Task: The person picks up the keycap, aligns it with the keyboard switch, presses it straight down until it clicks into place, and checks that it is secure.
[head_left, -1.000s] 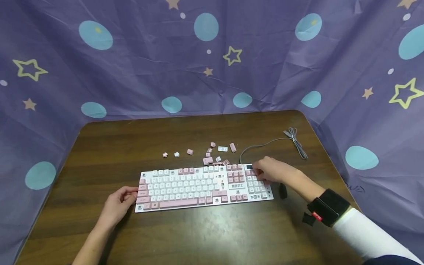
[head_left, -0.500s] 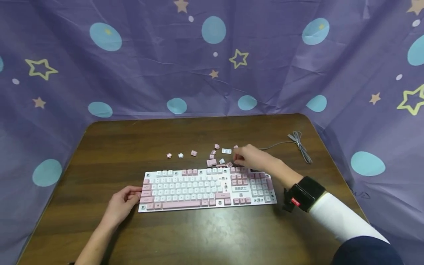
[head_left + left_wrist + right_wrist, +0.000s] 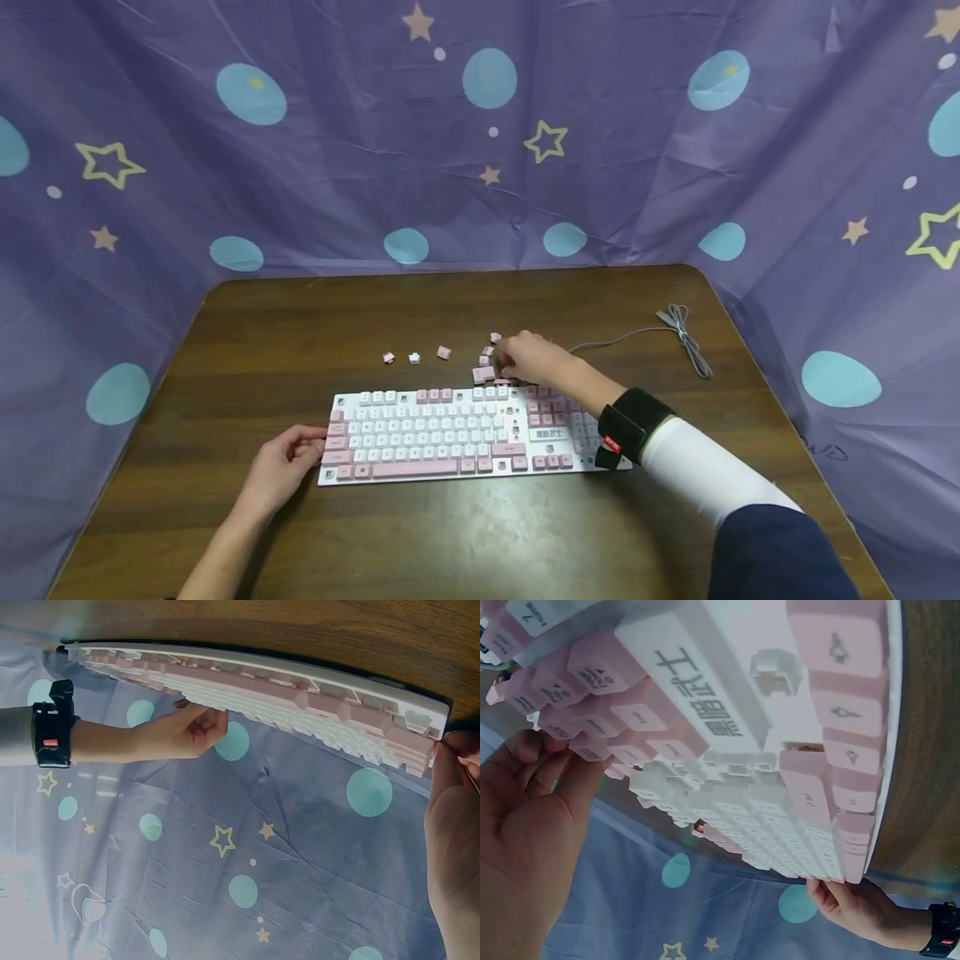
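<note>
A white and pink keyboard (image 3: 435,450) lies on the wooden table, with several bare switches showing between its keycaps. My left hand (image 3: 281,467) pinches its left end; in the left wrist view the thumb (image 3: 444,776) presses that corner. Behind the keyboard's back edge, my right hand (image 3: 536,360) reaches down among loose keycaps, its fingers bent. A wide pink keycap (image 3: 483,375) lies just left of these fingers. In the right wrist view the right fingertips are partly hidden by pink keys (image 3: 604,664), so whether they hold a keycap is unclear.
Farther left on the table (image 3: 300,333) lie a pink keycap (image 3: 444,352), a white keycap (image 3: 414,358) and another small pink keycap (image 3: 387,357). A bundled grey cable (image 3: 682,333) rests at the back right. A purple patterned curtain (image 3: 330,192) hangs behind the table.
My right hand has moved left from the number pad to the loose keycaps behind the keyboard. The left hand stays at the keyboard's left end. The head view has shifted slightly.
</note>
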A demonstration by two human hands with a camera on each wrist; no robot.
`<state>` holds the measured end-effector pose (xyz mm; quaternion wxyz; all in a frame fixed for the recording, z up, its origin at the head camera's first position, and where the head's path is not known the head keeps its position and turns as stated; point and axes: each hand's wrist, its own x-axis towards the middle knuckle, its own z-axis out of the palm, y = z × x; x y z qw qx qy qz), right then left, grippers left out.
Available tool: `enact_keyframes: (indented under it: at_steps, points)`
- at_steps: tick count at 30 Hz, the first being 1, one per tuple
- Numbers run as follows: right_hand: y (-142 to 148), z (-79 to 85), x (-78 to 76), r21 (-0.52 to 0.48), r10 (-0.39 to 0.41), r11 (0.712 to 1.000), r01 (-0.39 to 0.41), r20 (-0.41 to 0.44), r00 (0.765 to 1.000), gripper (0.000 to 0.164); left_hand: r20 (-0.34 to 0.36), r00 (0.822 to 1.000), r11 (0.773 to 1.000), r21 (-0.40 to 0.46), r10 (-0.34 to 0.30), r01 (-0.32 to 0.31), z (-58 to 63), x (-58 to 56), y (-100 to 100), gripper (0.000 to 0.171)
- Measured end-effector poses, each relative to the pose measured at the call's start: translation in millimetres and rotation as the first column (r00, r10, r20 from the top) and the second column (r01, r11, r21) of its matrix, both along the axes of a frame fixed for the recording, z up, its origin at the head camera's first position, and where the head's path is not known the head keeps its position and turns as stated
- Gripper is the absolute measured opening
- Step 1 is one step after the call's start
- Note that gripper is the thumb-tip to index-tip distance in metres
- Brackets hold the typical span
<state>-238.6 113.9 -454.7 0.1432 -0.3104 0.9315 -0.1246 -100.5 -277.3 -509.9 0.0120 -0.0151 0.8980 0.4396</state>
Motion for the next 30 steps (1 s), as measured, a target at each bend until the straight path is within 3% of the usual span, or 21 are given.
enact_keyframes:
  at_steps: [4, 9, 13, 16, 23, 27, 30]
  points:
    - [1.6, -0.6, -0.6, -0.019, 0.042, 0.999, -0.041, 0.005, 0.999, 0.009, -0.003, 1.0, 1.0, 0.004, 0.0, 0.0, 0.2, -0.2, 0.7, 0.018]
    - [5.5, 1.0, -0.9, -0.053, 0.089, 0.995, -0.088, 0.023, 0.996, 0.02, -0.031, 0.999, 1.0, 0.008, -0.01, 0.01, 0.3, -1.1, 0.0, 0.017]
    - [6.5, 2.1, -1.1, -0.034, 0.064, 0.997, -0.063, 0.047, 0.997, 0.031, -0.027, 1.0, 1.0, -0.002, -0.009, 0.009, -0.4, -1.7, -0.9, 0.017]
    - [5.0, 2.8, -1.4, -0.015, 0.021, 1.0, -0.021, 0.052, 0.998, 0.029, -0.017, 1.0, 1.0, -0.013, -0.004, 0.004, -0.4, -1.4, -0.9, 0.018]
    - [-1.9, -3.1, -1.3, 0.068, 0.018, 0.998, -0.015, -0.038, 0.999, 0.018, -0.021, 1.0, 1.0, -0.022, 0.002, -0.002, -0.6, -0.6, 0.3, 0.017]
    - [0.0, -5.4, -0.4, 0.016, 0.044, 0.999, -0.043, -0.055, 0.998, 0.01, -0.034, 0.999, 1.0, -0.011, -0.006, 0.006, 0.3, -0.5, 1.4, 0.017]
    - [4.7, -5.5, 0.2, -0.069, 0.045, 0.997, -0.047, -0.02, 0.999, 0.015, -0.037, 0.999, 1.0, -0.012, -0.004, 0.004, 0.4, -0.3, 1.2, 0.017]
